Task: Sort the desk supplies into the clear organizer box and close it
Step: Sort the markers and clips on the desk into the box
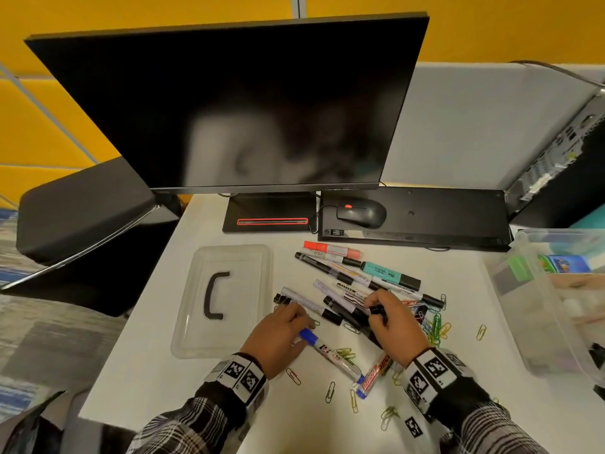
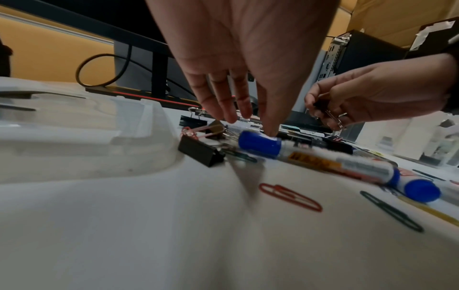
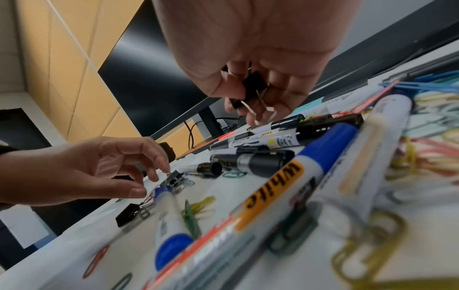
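Note:
Markers, coloured paper clips and black binder clips lie scattered on the white desk. My right hand grips black binder clips just above the marker pile, their silver handles sticking out between the fingers. My left hand hovers with relaxed fingers and holds nothing. Its thumb tip touches the cap of a blue-capped marker, and the fingers hang over a binder clip. The clear organizer box stands open at the desk's right edge. Its lid with a black handle lies to the left.
A dark monitor on its stand fills the back of the desk. A black mouse rests on an overturned keyboard. A computer tower stands at the back right, and a black chair is off the desk's left edge.

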The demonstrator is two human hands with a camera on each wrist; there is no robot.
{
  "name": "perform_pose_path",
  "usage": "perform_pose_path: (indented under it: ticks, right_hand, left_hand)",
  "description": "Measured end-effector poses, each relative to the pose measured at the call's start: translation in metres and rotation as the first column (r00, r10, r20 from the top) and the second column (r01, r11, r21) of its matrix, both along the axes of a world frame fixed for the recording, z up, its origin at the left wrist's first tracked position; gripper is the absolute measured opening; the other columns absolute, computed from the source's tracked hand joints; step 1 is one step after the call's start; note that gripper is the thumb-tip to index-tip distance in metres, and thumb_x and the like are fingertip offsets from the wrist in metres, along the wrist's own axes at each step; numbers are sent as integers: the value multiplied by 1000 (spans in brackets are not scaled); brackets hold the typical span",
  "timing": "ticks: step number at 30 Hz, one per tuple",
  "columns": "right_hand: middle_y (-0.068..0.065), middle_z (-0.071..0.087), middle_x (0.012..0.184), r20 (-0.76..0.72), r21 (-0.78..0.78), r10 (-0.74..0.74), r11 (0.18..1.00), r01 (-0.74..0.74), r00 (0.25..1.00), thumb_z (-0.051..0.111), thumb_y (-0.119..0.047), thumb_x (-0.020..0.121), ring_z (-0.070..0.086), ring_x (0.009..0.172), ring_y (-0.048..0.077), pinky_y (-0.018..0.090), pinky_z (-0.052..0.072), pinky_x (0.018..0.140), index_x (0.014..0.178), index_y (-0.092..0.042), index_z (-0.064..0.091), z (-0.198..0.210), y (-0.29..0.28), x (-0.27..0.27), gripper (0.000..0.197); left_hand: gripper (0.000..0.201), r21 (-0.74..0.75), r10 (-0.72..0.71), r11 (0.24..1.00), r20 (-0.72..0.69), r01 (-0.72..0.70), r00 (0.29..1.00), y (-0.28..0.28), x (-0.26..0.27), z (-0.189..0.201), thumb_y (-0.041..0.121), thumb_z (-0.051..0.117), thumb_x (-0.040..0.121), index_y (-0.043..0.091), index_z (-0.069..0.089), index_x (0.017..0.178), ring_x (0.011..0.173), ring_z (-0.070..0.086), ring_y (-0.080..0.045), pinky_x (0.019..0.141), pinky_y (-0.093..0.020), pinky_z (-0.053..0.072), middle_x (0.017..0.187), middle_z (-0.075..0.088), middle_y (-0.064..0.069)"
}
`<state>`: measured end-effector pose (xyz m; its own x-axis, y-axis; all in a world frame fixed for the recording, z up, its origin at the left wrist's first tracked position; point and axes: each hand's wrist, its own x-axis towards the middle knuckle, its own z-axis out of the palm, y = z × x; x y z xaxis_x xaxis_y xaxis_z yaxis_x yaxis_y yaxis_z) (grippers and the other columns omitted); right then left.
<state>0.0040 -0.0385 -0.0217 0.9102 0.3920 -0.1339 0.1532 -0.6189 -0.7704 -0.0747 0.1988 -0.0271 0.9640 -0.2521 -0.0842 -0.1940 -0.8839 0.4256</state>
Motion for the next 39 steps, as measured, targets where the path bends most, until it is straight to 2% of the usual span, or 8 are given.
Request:
perform_pose_path:
  ticks: [7, 15, 18, 22, 28, 33, 37, 39]
  right_hand:
    - [-4, 52, 98, 56, -223, 165, 963, -149, 985, 36, -16, 95, 53, 78, 14, 35, 49, 68, 100, -21, 51, 6, 17, -6, 16]
    - [-3, 53, 109, 42, -429, 455, 813, -395, 890, 41, -46, 93, 55, 71, 15, 31, 49, 63, 116, -25, 45, 16, 89, -3, 32]
    - [6, 52, 119, -7, -493, 561, 718, -491, 828, 46, -38, 93, 61, 86, 28, 38, 50, 69, 130, -21, 38, 7, 113, -4, 42]
    - [11, 51, 120, -7, -537, 543, 706, -462, 840, 50, -31, 93, 62, 89, 32, 37, 46, 66, 131, -17, 38, -1, 124, -6, 42]
    - [8, 55, 110, -92, -447, 470, 768, -458, 878, 57, -35, 86, 61, 87, 27, 37, 50, 70, 118, -13, 39, -2, 108, 0, 43]
    - [1, 59, 98, -155, -348, 359, 852, -391, 920, 62, -41, 82, 60, 80, 19, 33, 51, 68, 108, -20, 40, 3, 90, 3, 40]
    - [-4, 63, 93, -340, 0, 130, 990, -139, 931, 67, -47, 79, 56, 70, 9, 20, 42, 59, 102, -23, 49, 10, 71, 11, 38]
    - [-4, 62, 83, -537, 248, 37, 962, 116, 843, 64, -46, 81, 47, 59, 8, 19, 35, 51, 96, -18, 54, 16, 59, 17, 33]
  left_hand:
    - [44, 165, 166, 976, -119, -145, 979, 21, -12, -1, 46, 64, 80, 28, 45, 116, 102, 43, -10, 86, -24, 46, 118, 41, 9]
    - [37, 232, 161, 965, -174, -119, 972, 21, -15, 1, 34, 57, 88, 23, 48, 123, 111, 43, -14, 89, -22, 41, 125, 45, 4]
    - [38, 240, 168, 963, -181, -122, 969, 21, -14, 1, 31, 56, 88, 21, 47, 123, 112, 42, -16, 88, -23, 40, 124, 45, 2]
    - [35, 238, 189, 960, -181, -144, 965, 22, -13, 1, 23, 55, 86, 20, 50, 120, 109, 43, -16, 85, -20, 36, 120, 47, 1]
    - [34, 163, 205, 972, -220, -172, 954, 23, -10, -2, 23, 62, 80, 21, 50, 112, 103, 43, -13, 89, -21, 45, 119, 38, 3]
    - [33, -47, 280, 953, -250, -300, 927, 37, 1, 9, 28, 70, 77, 25, 48, 102, 94, 51, -10, 86, -22, 50, 115, 33, 9]
    - [29, -196, 381, 888, -195, -416, 904, 51, 17, 14, 26, 69, 78, 28, 46, 96, 85, 55, -12, 78, -28, 50, 93, 58, 8]
    - [27, -273, 417, 843, -213, -464, 883, 53, 25, 16, 20, 66, 82, 23, 46, 101, 77, 57, -13, 72, -29, 51, 85, 61, 2]
